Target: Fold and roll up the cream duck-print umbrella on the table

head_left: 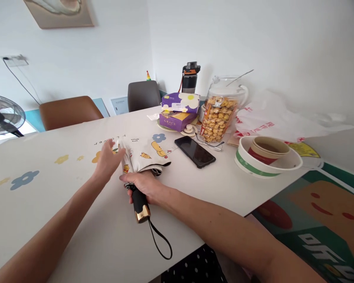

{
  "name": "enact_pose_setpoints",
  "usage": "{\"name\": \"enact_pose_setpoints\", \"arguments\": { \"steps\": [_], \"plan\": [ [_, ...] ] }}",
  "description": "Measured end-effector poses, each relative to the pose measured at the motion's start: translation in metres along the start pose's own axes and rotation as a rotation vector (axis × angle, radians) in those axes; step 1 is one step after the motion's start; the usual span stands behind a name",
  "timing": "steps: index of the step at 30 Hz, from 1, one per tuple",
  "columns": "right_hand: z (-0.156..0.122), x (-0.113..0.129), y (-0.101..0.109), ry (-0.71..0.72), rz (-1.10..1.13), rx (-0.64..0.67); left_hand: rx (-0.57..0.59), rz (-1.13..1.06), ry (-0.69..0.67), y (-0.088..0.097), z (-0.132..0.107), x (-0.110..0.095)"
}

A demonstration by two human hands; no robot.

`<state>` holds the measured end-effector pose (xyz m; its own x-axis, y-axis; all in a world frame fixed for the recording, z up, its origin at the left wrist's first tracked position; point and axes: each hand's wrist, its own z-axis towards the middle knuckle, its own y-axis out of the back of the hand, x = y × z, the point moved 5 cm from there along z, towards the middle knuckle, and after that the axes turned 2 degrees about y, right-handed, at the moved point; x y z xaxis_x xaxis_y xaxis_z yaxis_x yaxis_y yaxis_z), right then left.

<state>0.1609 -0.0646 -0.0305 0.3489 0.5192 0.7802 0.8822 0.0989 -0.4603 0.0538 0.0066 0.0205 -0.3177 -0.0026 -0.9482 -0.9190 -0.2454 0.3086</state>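
Light is soft and bright, blown out far left of the umbrella (pixel 146 155). A faint shadow falls on the wall (pixel 253 39) beyond the umbrella; the left hand (pixel 107 158) beside the umbrella blurs slightly. Outer edges look stretched.

Clock centred on the umbrella (pixel 146 153), 12 o'clock pointing away from the person.

Table (pixel 106 230), upon it:
- Umbrella: canopy toward 12, handle toward 6, right hand (pixel 146 186) around its neck, left hand (pixel 109 157) at 9.
- Phone (pixel 195 151): 3 o'clock.
- Spectacles (pixel 214 146): just behind the phone.
- Snack container (pixel 220 116): between 1 and 2, behind the spectacles.
- Bowl (pixel 253 168): 3 o'clock, beyond the phone, cup (pixel 262 154) inside.
- Plastic bag (pixel 271 114): behind the bowl.
- Box (pixel 175 122): 1 o'clock, tissue pack (pixel 179 103) on top, bottle (pixel 190 81) behind.

Past the far edge I count 2 chairs: 1 at 11 (pixel 69 112), 1 at 12 (pixel 144 95). Fan (pixel 2 116): 10 o'clock.
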Motion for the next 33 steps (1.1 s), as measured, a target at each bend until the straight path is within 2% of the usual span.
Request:
{"name": "enact_pose_setpoints", "arguments": {
  "steps": [1, 3, 5, 7, 9, 11, 14, 20, 23, 25, 29, 31, 33],
  "plan": [
    [-0.001, 0.000, 0.000, -0.013, -0.006, 0.000, -0.042, 0.093, -0.115, 0.002, -0.003, -0.012],
    [-0.002, 0.000, 0.000, -0.034, -0.006, 0.004, 0.016, 0.248, -0.274, -0.008, -0.010, -0.032],
    [-0.001, -0.001, 0.001, -0.048, 0.007, 0.012, 0.217, 0.336, -0.388, -0.035, -0.017, -0.046],
    [0.000, -0.001, 0.002, -0.055, 0.029, 0.027, 0.477, 0.391, -0.536, -0.069, -0.024, -0.055],
    [0.000, -0.001, 0.003, -0.066, 0.049, 0.045, 0.739, 0.454, -0.651, -0.103, -0.030, -0.058],
    [0.000, 0.000, 0.003, -0.079, 0.059, 0.053, 0.898, 0.571, -0.690, -0.126, -0.031, -0.054],
    [-0.002, 0.002, 0.003, -0.088, 0.061, 0.062, 0.910, 0.709, -0.733, -0.141, -0.023, -0.050],
    [-0.001, 0.000, 0.004, -0.085, 0.065, 0.065, 0.900, 0.883, -0.799, -0.143, -0.013, -0.046],
    [0.000, 0.000, 0.005, -0.084, 0.042, 0.071, 0.729, 0.922, -0.889, -0.131, -0.009, -0.059],
    [0.000, 0.001, 0.006, -0.091, 0.032, 0.070, 0.545, 0.836, -0.935, -0.111, -0.007, -0.076],
    [0.000, 0.003, 0.007, -0.105, 0.058, 0.061, 0.191, 0.457, -0.891, -0.041, -0.009, -0.101],
    [0.001, 0.003, 0.009, -0.104, 0.068, 0.066, 0.089, 0.320, -0.788, -0.003, -0.012, -0.098],
    [0.002, 0.004, 0.009, -0.085, 0.069, 0.086, 0.003, 0.257, -0.595, 0.030, -0.014, -0.081]
  ]
}}
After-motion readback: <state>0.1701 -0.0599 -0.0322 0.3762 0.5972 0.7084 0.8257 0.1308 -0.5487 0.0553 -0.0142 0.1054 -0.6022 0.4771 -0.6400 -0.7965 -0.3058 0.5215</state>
